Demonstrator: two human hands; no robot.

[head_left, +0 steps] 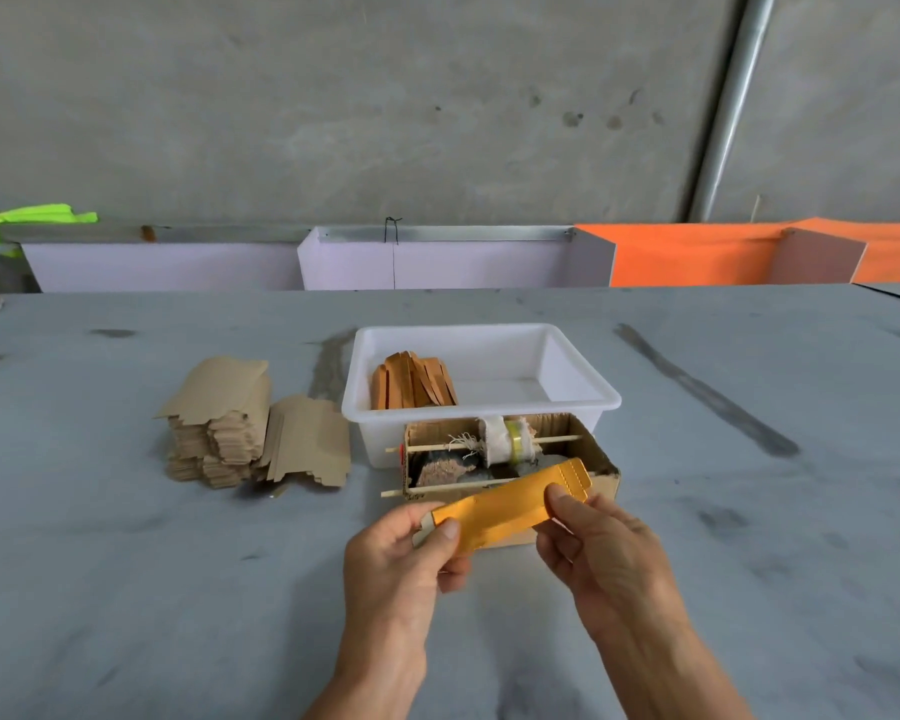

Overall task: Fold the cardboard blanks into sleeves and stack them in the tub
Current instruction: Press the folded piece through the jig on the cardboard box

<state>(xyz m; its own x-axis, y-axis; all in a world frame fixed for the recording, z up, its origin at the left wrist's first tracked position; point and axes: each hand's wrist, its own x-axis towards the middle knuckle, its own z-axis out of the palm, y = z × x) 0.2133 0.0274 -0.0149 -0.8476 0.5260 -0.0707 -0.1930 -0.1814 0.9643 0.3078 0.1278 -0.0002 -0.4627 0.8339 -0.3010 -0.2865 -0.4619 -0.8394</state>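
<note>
Spanning both grips, the glossy orange-gold folded cardboard sleeve (510, 506) is pinched by the left hand (406, 558) and right hand (593, 543), its long axis rising rightward; the white plastic tub (481, 402) lies straight ahead.

Colours on the desk: greys, kraft brown, white, gold-orange.

Desk (178, 589) pale blue-grey with dark smudged streaks. Stacked blanks (224, 428) plain kraft brown, unprinted side up. Tub (583, 402) white; sleeves (414, 381) standing in it orange-brown. Open cardboard box (601, 478) raw brown, holding a white roll (494, 439) with a yellow-green band on it. Blank (510, 504) between the hands glossy gold-orange, a row of tiny dots along its far end. Wall (333, 96) mottled grey concrete. Behind the desk: pale lilac panels (167, 267), an orange sheet (697, 257), a neon yellow-green cloth (27, 223) at far left.
</note>
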